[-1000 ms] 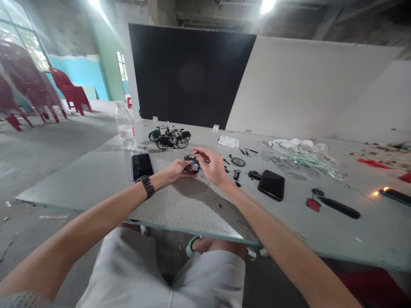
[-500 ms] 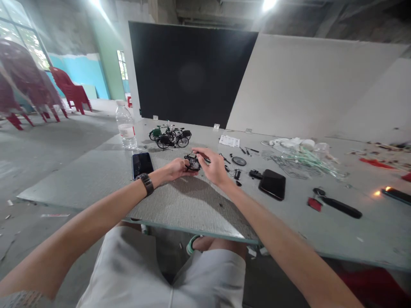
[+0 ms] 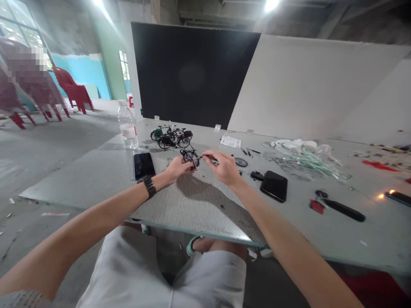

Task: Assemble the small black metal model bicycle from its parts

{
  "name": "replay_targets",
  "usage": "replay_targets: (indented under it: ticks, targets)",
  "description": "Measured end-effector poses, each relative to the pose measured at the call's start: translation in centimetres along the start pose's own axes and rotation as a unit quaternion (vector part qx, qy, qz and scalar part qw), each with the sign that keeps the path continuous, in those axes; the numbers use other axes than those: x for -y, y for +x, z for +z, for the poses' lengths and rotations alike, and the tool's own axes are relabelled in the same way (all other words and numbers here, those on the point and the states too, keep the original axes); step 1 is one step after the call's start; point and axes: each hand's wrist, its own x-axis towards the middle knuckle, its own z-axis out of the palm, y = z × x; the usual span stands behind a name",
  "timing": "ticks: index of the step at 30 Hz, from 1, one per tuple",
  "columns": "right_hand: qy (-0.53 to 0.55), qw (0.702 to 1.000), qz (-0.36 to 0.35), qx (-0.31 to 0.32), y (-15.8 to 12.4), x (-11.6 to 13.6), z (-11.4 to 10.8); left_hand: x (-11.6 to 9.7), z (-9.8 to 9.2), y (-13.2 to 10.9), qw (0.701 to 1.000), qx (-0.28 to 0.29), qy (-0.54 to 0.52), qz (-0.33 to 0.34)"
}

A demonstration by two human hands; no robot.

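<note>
Left hand (image 3: 176, 168): clenched around a miniature black bicycle model (image 3: 190, 158), fingers curled beneath it.
Right hand (image 3: 224, 168): pinching a small dark part (image 3: 207, 158) beside the model.

**Raw concrete hall, black panel ahead**

A black panel (image 3: 192, 72) stands at 12 o'clock, with a white partition wall (image 3: 298, 85) running off toward 2. At 10 o'clock, stacked red plastic chairs (image 3: 72, 90) sit on the concrete floor (image 3: 58, 141) before a turquoise-painted wall (image 3: 83, 72) and a daylit window (image 3: 19, 21). A ceiling light (image 3: 271, 4) glares overhead from the bare concrete ceiling (image 3: 224, 13).
</note>
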Motion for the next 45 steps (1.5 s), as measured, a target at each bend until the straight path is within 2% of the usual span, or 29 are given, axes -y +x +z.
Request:
replay_targets:
  ticks: [7, 11, 13, 22, 28, 31, 36, 40, 43, 45]
  targets:
    - [-0.068, 0.994, -0.044, 0.068, -0.4, -0.7, -0.5, 0.8, -1.0, 0.8, 0.983, -0.08, 0.146, 0.083]
    - [-0.109, 0.99, -0.052, 0.073, -0.6, -1.0, -0.5, 0.1, -1.2, 0.3, 0.935, -0.138, 0.299, 0.131]
    - [-0.111, 0.99, -0.052, 0.069, -0.7, -1.1, -0.3, -0.3, -1.1, -0.1, 0.914, -0.154, 0.34, 0.158]
    - [-0.104, 0.993, -0.044, 0.045, -1.1, -1.4, 0.3, -0.9, -0.6, -0.5, 0.914, -0.165, 0.326, 0.177]
    - [-0.13, 0.988, -0.067, 0.04, -1.1, -1.1, 0.5, -1.3, -0.3, -0.8, 0.907, -0.156, 0.356, 0.165]
    - [-0.148, 0.987, -0.053, 0.041, -1.2, -1.1, 0.8, -1.1, -0.2, -0.8, 0.9, -0.151, 0.375, 0.167]
    - [-0.213, 0.974, -0.003, 0.08, -1.3, -1.0, 1.6, -0.9, -0.2, -0.8, 0.888, -0.141, 0.4, 0.177]
    - [-0.237, 0.961, -0.023, 0.14, -1.3, -0.8, 1.5, -1.0, -0.2, -0.9, 0.874, -0.133, 0.435, 0.169]
    - [-0.225, 0.961, -0.031, 0.158, -1.2, -0.8, 1.2, -1.2, -0.1, -1.1, 0.865, -0.128, 0.457, 0.164]
    - [-0.191, 0.968, -0.007, 0.161, -1.2, -0.8, 1.1, -1.2, 0.0, -1.2, 0.855, -0.123, 0.477, 0.163]
